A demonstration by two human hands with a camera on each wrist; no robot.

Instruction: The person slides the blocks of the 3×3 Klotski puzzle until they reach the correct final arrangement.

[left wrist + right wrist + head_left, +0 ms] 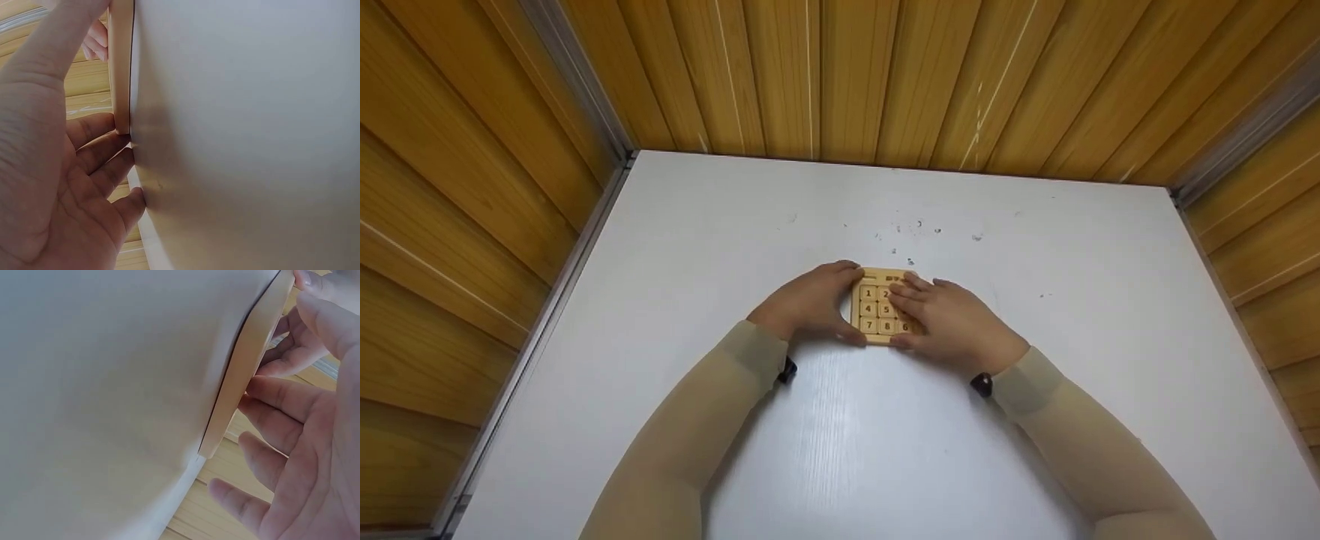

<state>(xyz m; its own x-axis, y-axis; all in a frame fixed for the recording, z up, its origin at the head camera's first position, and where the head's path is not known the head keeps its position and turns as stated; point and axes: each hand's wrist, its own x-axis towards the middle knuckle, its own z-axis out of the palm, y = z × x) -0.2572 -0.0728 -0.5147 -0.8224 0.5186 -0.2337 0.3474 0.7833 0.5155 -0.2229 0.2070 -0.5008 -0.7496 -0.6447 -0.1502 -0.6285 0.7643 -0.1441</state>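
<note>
A square wooden number sliding puzzle (868,309) lies flat on the white table, with tiles 1, 2, 4, 5, 7, 8 and 6 showing. My left hand (813,301) holds its left side, thumb at the near left corner and fingers at the far left corner. Over the right part of the board, my right hand (956,324) rests its fingertips on the tiles, the thumb by the near edge; this hand hides most of the right column. In the left wrist view the puzzle's side (121,67) stands between thumb and fingers. The right wrist view shows extended right fingers (275,416) touching the board's top.
The white table (825,450) carries small dark marks (919,225) beyond the puzzle. Wood-panelled walls (847,82) enclose the table at the back and both sides. Dark wrist devices (982,385) sit at both sleeve cuffs.
</note>
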